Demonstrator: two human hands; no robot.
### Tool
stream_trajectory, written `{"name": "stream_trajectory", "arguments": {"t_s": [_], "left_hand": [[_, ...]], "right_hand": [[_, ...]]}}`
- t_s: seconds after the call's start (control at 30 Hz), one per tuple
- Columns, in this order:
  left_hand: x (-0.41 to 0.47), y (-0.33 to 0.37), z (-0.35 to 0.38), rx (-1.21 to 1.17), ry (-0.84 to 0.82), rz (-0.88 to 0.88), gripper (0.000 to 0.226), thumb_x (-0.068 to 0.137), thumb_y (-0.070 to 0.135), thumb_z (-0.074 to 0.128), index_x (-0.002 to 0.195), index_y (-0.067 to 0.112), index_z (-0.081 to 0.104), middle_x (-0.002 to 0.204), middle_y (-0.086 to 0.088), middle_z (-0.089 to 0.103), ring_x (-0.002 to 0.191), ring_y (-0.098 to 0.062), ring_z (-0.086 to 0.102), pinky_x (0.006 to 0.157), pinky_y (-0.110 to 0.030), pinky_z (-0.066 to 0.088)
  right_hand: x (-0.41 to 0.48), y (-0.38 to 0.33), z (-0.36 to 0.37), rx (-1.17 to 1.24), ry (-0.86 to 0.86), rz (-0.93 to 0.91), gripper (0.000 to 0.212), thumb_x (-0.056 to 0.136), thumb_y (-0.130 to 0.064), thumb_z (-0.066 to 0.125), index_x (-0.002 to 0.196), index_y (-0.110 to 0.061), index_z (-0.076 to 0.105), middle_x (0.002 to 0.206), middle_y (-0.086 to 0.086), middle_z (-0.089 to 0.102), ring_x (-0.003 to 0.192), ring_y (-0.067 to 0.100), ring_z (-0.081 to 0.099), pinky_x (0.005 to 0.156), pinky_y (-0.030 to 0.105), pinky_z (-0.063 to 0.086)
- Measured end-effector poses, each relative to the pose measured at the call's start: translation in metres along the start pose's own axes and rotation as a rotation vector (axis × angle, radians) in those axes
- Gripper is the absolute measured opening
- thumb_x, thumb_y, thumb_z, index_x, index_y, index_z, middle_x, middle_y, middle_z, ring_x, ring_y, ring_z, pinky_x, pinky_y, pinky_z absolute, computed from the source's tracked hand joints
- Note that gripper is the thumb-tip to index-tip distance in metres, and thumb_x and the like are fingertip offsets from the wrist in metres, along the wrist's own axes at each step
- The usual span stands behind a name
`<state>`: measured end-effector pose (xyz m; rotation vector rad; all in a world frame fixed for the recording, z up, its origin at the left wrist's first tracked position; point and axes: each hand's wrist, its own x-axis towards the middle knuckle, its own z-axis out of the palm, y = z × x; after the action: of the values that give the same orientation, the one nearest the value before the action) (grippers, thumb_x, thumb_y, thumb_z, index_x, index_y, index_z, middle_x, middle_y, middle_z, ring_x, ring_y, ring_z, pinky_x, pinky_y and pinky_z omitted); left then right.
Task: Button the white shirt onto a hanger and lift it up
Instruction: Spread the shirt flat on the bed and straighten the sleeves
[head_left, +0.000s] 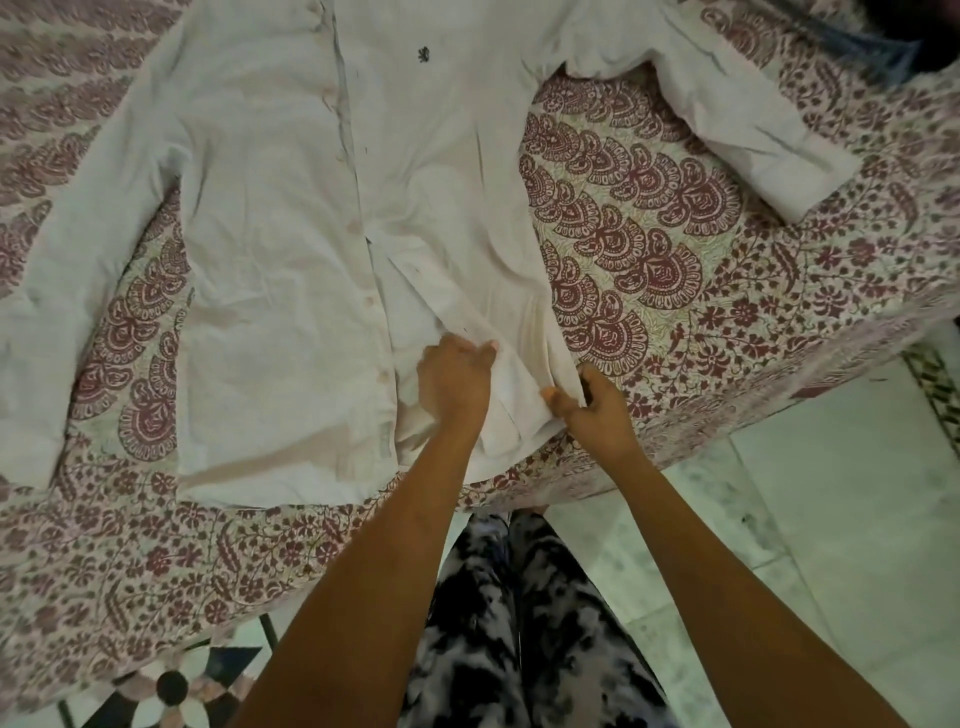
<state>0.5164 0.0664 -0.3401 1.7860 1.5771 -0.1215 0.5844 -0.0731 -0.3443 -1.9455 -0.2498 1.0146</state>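
Below and between the left hand (454, 376) and the right hand (597, 405), the person wears black, grey and white mottled trousers (524, 623) in a blotchy tie-dye print. Both forearms are bare from the wrists down to the frame's lower edge.

no legible text, emblem (423, 54) on white shirt (270, 218)

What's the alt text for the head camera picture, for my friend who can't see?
The left hand and right hand grip the lower front of a white shirt spread out on a patterned bedspread. No hanger is visible.
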Motion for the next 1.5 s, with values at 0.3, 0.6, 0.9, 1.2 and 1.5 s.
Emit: {"name": "stream_trajectory", "arguments": {"t_s": [0.3, 0.6, 0.9, 1.2, 1.5], "left_hand": [[-0.014, 0.002, 0.03, -0.294, -0.189, -0.352, 0.081, 0.075, 0.047, 0.07, 0.131, 0.004, 0.031, 0.134, -0.017, 0.047, 0.118, -0.037, 0.051, 0.091, -0.041, 0.047], [-0.005, -0.012, -0.017, -0.734, -0.227, -0.276, 0.043, 0.079, 0.02, 0.072, 0.117, 0.005, 0.057, 0.108, -0.003, 0.063, 0.094, -0.021, 0.06, 0.086, -0.033, 0.05], [-0.027, -0.132, -0.052, -0.139, -0.046, -0.189, 0.012, 0.083, 0.022, 0.067, 0.086, 0.012, 0.061, 0.076, -0.002, 0.06, 0.079, -0.021, 0.056, 0.074, -0.026, 0.041], [-0.035, -0.146, -0.048, -0.117, -0.109, -0.197, 0.012, 0.084, 0.013, 0.064, 0.095, 0.007, 0.067, 0.083, -0.003, 0.062, 0.078, -0.017, 0.058, 0.078, -0.027, 0.049], [-0.024, -0.146, -0.068, 0.016, 0.0, -0.204, 0.007, 0.085, 0.016, 0.056, 0.082, 0.017, 0.063, 0.086, 0.0, 0.067, 0.07, -0.015, 0.058, 0.061, -0.024, 0.044]], "right_hand": [[-0.005, 0.012, 0.003, -0.018, 0.024, -0.017, 0.012, 0.088, -0.014, 0.059, 0.096, -0.011, 0.051, 0.082, -0.007, 0.06, 0.074, 0.011, 0.057, 0.063, 0.023, 0.047], [-0.009, 0.016, -0.001, -0.108, 0.401, 0.003, 0.013, 0.092, -0.017, 0.053, 0.091, -0.015, 0.04, 0.061, -0.005, 0.045, 0.051, 0.011, 0.042, 0.052, 0.026, 0.036], [-0.007, 0.03, -0.004, -0.369, 0.579, 0.187, 0.023, 0.082, -0.008, 0.048, 0.104, -0.004, 0.046, 0.088, 0.018, 0.057, 0.08, 0.035, 0.058, 0.062, 0.034, 0.039], [-0.022, 0.03, 0.041, -0.859, 0.028, -0.543, 0.032, 0.07, -0.005, 0.059, 0.101, -0.008, 0.057, 0.103, 0.015, 0.057, 0.089, 0.032, 0.055, 0.076, 0.037, 0.043], [-0.019, 0.024, 0.065, -1.091, -0.301, -0.366, 0.049, 0.086, -0.019, 0.05, 0.133, -0.015, 0.04, 0.148, 0.008, 0.025, 0.134, 0.027, 0.028, 0.107, 0.04, 0.026]]}}
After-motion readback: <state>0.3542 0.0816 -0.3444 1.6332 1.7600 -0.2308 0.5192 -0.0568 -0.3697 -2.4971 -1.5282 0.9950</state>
